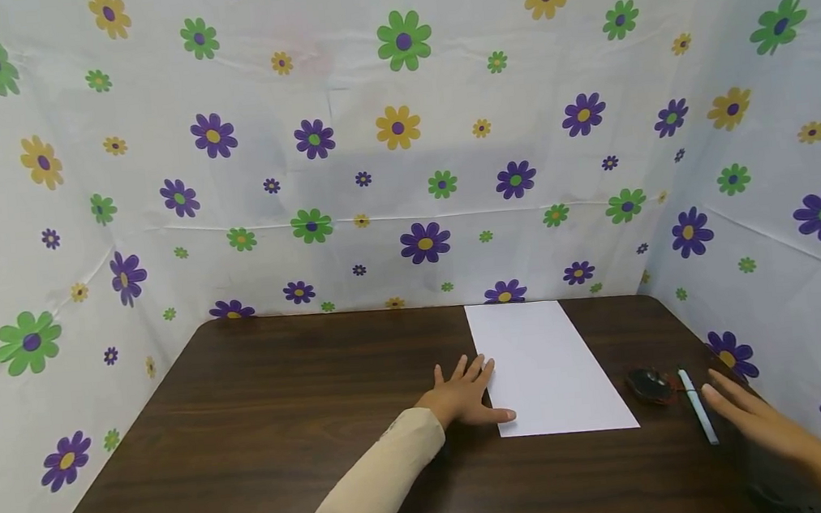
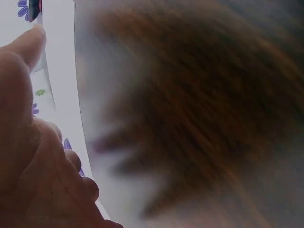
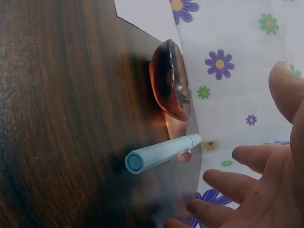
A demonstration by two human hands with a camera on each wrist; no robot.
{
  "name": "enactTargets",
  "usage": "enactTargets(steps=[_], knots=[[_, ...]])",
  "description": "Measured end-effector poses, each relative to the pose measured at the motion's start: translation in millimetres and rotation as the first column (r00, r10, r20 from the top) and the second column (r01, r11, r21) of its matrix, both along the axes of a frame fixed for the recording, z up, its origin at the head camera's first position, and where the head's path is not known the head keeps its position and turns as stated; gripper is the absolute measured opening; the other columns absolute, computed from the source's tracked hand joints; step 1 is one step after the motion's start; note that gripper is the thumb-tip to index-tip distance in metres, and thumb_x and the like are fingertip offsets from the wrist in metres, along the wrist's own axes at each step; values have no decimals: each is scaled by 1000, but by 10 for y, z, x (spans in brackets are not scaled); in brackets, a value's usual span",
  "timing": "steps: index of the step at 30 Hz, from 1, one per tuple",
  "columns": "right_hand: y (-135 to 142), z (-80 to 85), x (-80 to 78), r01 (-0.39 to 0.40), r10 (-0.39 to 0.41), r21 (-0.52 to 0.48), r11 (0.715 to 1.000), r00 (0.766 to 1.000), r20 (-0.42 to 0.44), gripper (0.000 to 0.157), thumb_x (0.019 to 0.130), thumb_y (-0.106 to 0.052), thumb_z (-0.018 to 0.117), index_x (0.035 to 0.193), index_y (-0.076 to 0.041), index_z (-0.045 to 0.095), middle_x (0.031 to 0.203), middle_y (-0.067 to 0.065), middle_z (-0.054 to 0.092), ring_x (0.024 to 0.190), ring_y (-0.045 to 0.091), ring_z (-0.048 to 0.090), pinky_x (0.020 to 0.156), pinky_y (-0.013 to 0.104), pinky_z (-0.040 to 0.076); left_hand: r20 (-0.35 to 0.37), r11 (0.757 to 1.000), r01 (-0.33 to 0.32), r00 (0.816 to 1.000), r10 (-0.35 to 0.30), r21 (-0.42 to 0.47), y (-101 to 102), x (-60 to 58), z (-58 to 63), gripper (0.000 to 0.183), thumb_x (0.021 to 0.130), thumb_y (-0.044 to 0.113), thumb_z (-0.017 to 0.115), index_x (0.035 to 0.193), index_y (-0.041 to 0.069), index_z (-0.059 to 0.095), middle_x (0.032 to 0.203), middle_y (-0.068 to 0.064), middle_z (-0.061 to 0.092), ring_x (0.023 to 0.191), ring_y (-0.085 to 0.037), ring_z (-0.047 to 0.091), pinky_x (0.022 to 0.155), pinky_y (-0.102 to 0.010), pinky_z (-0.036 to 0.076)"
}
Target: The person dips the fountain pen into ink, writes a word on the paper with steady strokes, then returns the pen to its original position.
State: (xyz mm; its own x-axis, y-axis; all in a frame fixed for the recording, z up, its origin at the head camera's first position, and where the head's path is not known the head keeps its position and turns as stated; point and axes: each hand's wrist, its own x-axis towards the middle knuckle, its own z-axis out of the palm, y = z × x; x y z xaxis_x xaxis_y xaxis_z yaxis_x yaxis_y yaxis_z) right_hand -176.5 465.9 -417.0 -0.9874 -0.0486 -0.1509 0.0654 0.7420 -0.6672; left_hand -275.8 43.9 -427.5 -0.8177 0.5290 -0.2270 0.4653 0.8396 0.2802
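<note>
A blank white sheet of paper [image 1: 552, 366] lies on the dark wooden table. My left hand [image 1: 463, 398] rests at the sheet's left edge, fingers spread and thumb over the paper. To the right of the sheet lies a round dark piece with a translucent reddish rim and handle [image 1: 651, 386], like a magnifying glass. A pale blue capped marker [image 3: 164, 153] crosses its handle in the right wrist view. My right hand [image 1: 770, 425] is just right of the marker, fingers extended and apart from it, holding nothing.
The brown table [image 1: 265, 432] has rounded far corners. Behind it and along both sides hangs a white cloth [image 1: 343, 156] printed with purple, green and yellow flowers. The sheet's far edge reaches the table's back edge.
</note>
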Motion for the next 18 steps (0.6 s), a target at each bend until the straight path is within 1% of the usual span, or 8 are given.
enactTargets(steps=[2, 3, 6, 9, 12, 14, 16, 18], knots=[[41, -7, 9, 12, -11, -22, 1000, 999, 50, 75, 105, -42, 20, 143, 17, -9, 141, 50, 1, 124, 69, 11, 93, 74, 27, 22, 1000, -9, 1000, 10, 0, 16, 3, -3, 95, 82, 74, 50, 155, 27, 13, 162, 5, 7, 149, -23, 3, 113, -62, 2], [61, -12, 13, 14, -12, -30, 999, 998, 69, 76, 105, -43, 18, 143, 18, -9, 140, 51, 3, 124, 68, 14, 93, 70, 33, 31, 1000, -11, 999, 11, -3, 17, 2, -14, 95, 82, 74, 51, 155, 27, 13, 162, 6, 7, 149, -23, 2, 113, -62, 1], [125, -23, 36, 30, -18, -90, 996, 991, 131, 79, 105, -44, 14, 140, 24, -6, 140, 50, 15, 123, 62, 31, 91, 54, 47, 61, 1000, -7, 998, 8, -26, 23, -21, -86, 95, 81, 75, 50, 155, 30, 11, 162, 8, 2, 148, -21, -2, 112, -62, -4], [172, -28, 49, 69, -39, -148, 987, 980, 197, 84, 104, -46, 16, 135, 31, 4, 135, 45, 34, 118, 49, 49, 88, 42, 52, 60, 1000, -6, 998, 8, -27, 28, -50, -180, 96, 80, 77, 50, 155, 33, 10, 161, 10, 0, 148, -19, -4, 112, -62, -6], [192, -35, 55, 131, -77, -207, 970, 965, 250, 87, 104, -47, 22, 131, 35, 11, 127, 40, 49, 109, 35, 61, 87, 38, 53, 48, 1000, -9, 999, 10, -18, 37, -76, -237, 96, 79, 78, 49, 154, 34, 10, 161, 11, 0, 148, -18, -4, 112, -62, -6], [198, -44, 52, 171, -105, -241, 955, 959, 263, 85, 104, -46, 27, 131, 34, 17, 122, 36, 56, 103, 25, 66, 86, 35, 54, 43, 1000, -9, 999, 10, -12, 41, -67, -223, 96, 79, 78, 50, 154, 34, 11, 161, 11, 1, 148, -18, -4, 112, -62, -6], [198, -52, 49, 207, -132, -268, 941, 953, 272, 83, 104, -44, 32, 130, 34, 20, 116, 30, 62, 97, 17, 67, 84, 33, 54, 45, 1000, -8, 999, 9, -18, 42, -42, -175, 95, 79, 77, 50, 155, 34, 11, 161, 11, 1, 148, -18, -3, 112, -61, -5], [191, -55, 33, 222, -147, -267, 938, 950, 275, 82, 103, -43, 36, 129, 34, 23, 115, 29, 63, 95, 16, 67, 84, 33, 55, 40, 1000, -5, 999, 6, -24, 38, -11, -122, 94, 80, 75, 52, 155, 34, 12, 161, 10, 3, 148, -19, -1, 113, -62, -3]])
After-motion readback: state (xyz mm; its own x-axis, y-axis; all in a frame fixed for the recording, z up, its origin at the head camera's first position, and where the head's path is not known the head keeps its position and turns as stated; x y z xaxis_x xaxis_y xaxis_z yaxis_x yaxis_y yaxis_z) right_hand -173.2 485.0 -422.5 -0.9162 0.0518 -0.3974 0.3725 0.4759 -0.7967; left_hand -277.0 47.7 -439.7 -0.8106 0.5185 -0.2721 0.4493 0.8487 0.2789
